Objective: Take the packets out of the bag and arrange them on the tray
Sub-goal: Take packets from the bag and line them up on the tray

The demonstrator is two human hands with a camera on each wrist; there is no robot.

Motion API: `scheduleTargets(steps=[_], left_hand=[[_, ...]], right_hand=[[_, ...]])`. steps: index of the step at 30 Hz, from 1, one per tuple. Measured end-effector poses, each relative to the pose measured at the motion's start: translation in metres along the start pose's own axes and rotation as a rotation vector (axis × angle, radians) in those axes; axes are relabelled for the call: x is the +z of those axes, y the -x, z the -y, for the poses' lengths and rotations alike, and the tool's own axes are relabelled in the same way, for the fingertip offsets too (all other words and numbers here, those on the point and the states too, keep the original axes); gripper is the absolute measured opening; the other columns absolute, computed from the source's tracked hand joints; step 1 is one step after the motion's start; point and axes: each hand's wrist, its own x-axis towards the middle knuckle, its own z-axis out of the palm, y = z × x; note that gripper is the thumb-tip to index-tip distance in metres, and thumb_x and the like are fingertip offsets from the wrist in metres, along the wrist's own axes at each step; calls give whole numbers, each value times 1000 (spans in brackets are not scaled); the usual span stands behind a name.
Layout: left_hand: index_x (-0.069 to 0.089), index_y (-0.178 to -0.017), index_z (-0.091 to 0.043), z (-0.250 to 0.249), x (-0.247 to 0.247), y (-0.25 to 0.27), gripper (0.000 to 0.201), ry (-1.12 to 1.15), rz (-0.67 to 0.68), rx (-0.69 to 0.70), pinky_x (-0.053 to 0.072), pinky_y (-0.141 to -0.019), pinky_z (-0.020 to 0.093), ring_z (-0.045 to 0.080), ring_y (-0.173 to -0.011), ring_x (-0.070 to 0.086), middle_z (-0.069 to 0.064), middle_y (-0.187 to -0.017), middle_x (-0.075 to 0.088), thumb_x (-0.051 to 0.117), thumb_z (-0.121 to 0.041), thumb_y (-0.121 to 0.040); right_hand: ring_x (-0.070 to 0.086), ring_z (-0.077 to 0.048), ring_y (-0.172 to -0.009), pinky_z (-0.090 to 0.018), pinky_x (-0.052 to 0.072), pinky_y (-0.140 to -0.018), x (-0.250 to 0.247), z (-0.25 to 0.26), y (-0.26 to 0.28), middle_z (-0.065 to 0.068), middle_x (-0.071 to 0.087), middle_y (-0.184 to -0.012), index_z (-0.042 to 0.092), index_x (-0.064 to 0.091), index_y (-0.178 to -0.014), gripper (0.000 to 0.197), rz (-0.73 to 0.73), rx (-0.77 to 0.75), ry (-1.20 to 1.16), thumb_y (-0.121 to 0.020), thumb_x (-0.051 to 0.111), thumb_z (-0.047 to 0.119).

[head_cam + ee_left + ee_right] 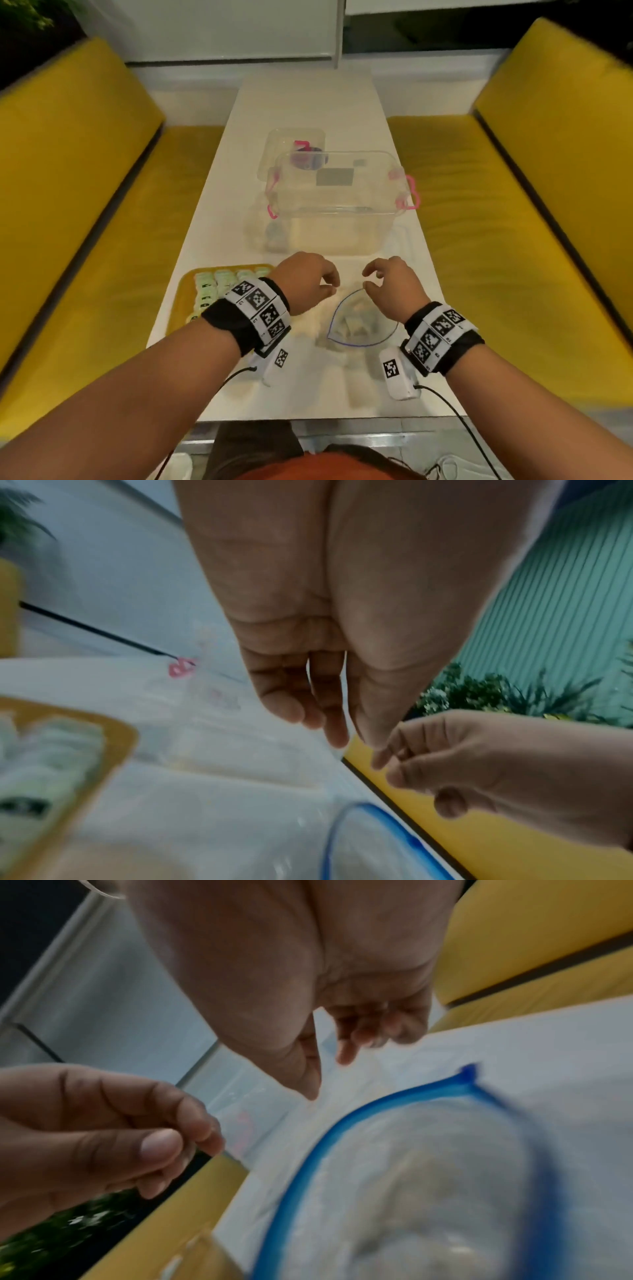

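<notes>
**Bag's open, time to reach in**

So the person is standing at the table (308,113) with both hands hovering just over the bag (363,325), which is lying on the white top right in front of them, its blue-edged mouth gaping toward the hands. The left hand (308,281) is curling loosely, thumb and forefinger close together, and from what I'm seeing it's holding nothing. The right hand (394,281) is doing the same narrow pinch shape right at the far corner of the bag's rim; whether it's actually nipping the plastic I can't tell, too blurry.

Packets (356,325) are still sitting inside the bag. The tray (181,291) is just to the left, already carrying rows of green-white packets. A clear bin (335,212) is sitting behind, well out of the way.

My take on doing this bit well: one hand should be pinning the rim open while the other is going in, grabbing one packet at a time. Flimsy plastic is going to collapse or drag along otherwise.
</notes>
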Motion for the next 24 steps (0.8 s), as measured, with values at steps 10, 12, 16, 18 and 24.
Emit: scheduleTargets(steps=[10,12,16,18,24], left_hand=[[61,-125,-20,-28,92,-42,37,-233,249,-82,44,-96,32,25,-117,55,5,-127,59,65,-23,-88],[57,-127,-17,-24,100,-43,46,-236,223,-107,43,-93,33,27,-116,54,8,-126,55,70,-28,-84],[48,-136,-18,-17,109,-42,63,-194,193,-151,42,-97,33,26,-120,52,7,-129,51,74,-32,-80],[47,-137,-20,-17,112,-41,62,-155,187,-196,42,-100,33,25,-122,50,6,-132,51,72,-35,-82],[65,-117,-21,-18,106,-37,26,53,31,-241,47,-95,34,22,-110,59,5,-119,65,58,-23,-92]], right_hand=[[58,-25,-87,-30,49,-87,17,-58,37,-7,40,-118,25,59,-118,44,259,167,117,-79,76,37],[56,-24,-88,-29,47,-83,24,-62,40,-7,45,-117,24,55,-123,49,280,140,106,-79,75,30],[58,-26,-100,-30,45,-82,33,-68,41,-7,48,-118,25,49,-128,53,278,111,77,-80,73,25],[58,-26,-100,-29,44,-81,34,-70,39,-6,48,-117,26,48,-128,54,273,105,78,-80,73,26],[54,-26,-104,-29,45,-86,37,-71,36,-6,45,-118,26,50,-126,54,256,114,79,-78,73,35]])
